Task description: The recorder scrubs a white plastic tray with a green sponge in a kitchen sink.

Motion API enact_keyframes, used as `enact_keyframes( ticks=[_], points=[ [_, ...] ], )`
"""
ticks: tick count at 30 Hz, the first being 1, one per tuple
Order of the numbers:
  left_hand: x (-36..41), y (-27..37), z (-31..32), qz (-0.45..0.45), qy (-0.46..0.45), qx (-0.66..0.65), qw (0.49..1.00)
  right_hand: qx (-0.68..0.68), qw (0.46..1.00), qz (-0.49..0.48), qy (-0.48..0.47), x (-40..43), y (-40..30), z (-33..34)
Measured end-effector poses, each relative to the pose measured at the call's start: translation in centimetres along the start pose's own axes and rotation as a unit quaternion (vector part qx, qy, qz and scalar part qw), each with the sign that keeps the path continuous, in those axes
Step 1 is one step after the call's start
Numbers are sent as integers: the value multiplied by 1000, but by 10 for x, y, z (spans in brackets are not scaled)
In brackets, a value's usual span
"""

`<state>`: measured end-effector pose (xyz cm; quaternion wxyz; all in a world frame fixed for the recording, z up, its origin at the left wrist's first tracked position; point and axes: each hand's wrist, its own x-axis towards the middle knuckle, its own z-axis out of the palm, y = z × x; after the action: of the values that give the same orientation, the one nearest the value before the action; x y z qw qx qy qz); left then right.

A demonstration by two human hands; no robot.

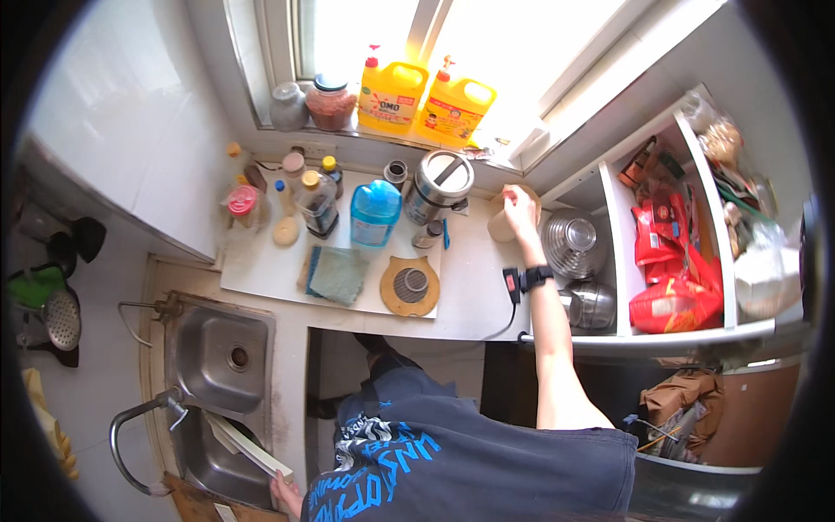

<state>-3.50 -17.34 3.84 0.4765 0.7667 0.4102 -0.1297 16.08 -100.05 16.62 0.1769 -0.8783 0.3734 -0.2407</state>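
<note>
My left hand [286,494] is at the lower edge of the view, gripping the near end of a long, narrow off-white strip [251,450]. The strip slants across the lower basin [222,479] of a stainless steel sink, and a paler flat piece lies beside it. Far to the right, my right hand [520,212] is over a beige cylindrical object [501,227] by the wall, possibly a paper roll. Its fingers are curled at the top, and whether they grip it is unclear. A black strap [537,276] with a cabled device circles that wrist.
A white board [261,274] bears bottles, a blue jug [375,214], a steel canister [438,186], folded cloths [338,275] and a wooden trivet [409,285]. Yellow detergent jugs [393,98] line the sill. Open shelves [610,245] hold steel bowls [574,238] and red packets. A curved faucet [117,437] overhangs the sink.
</note>
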Motion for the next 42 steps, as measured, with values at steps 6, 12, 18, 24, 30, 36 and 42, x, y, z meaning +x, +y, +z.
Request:
enact_keyframes(
  ticks=[6, 12, 18, 24, 30, 36, 42],
  points=[
    [91, -92, -33, 74, 4, 56, 996, -58, 997, -48, -37, 101, 4, 55],
    [80, -32, -4, -89, 162, 64, 981, -120, 987, 30, -101, 143, 39, 73],
    [66, -22, -9, -152, 151, 52, 975, -190, 978, -27, -77, 173, 81, 119],
    [62, -11, -7, -151, 147, 52, 976, -233, 968, -68, -71, 182, 91, 125],
    [57, -8, 4, -129, 166, 56, 976, -261, 961, -73, -59, 185, 116, 122],
    [61, -15, -5, -146, 143, 90, 975, -289, 949, -80, -101, 178, 68, 122],
    [59, -6, 2, -128, 131, 27, 983, -323, 932, -123, -106, 178, 72, 119]
  ],
)
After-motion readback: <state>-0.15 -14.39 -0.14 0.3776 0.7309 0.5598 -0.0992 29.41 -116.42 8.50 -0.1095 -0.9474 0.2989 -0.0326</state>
